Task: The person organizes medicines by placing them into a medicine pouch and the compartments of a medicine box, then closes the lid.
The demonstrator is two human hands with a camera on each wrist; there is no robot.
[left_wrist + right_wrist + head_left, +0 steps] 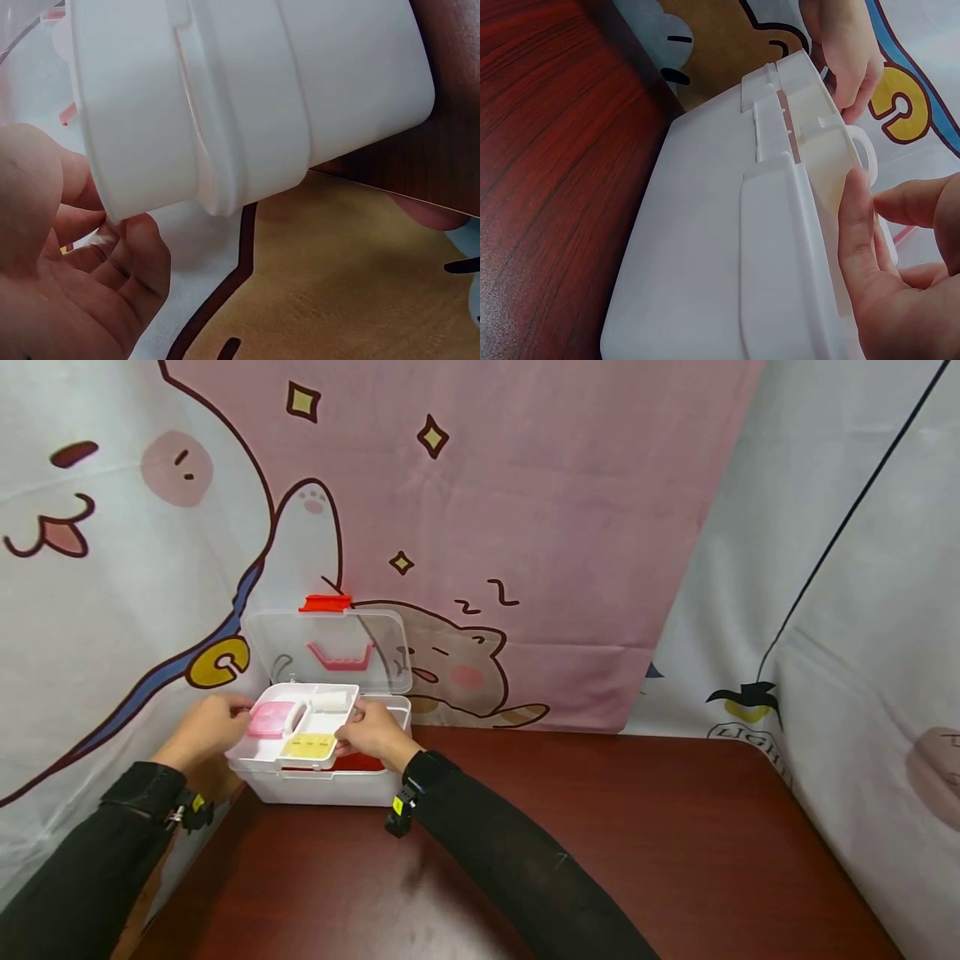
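Note:
A white tray (324, 722) with a pink-lidded compartment (271, 720), a yellow-labelled compartment (310, 745) and a small white handle sits tilted at the top of a white plastic storage box (322, 789). With its fingertips my left hand (204, 731) pinches the tray's left rim; the left wrist view shows them at the tray's corner (135, 112). On the other side my right hand (378, 735) grips the tray's right edge between thumb and fingers. Something red (358, 762) shows inside the box below the tray.
The box's clear lid (330, 635) stands raised behind it, with a red latch (325, 602) on top and a pink handle (341, 662). Everything rests at the left back of a brown table (600, 827). A printed curtain (570, 527) hangs close behind.

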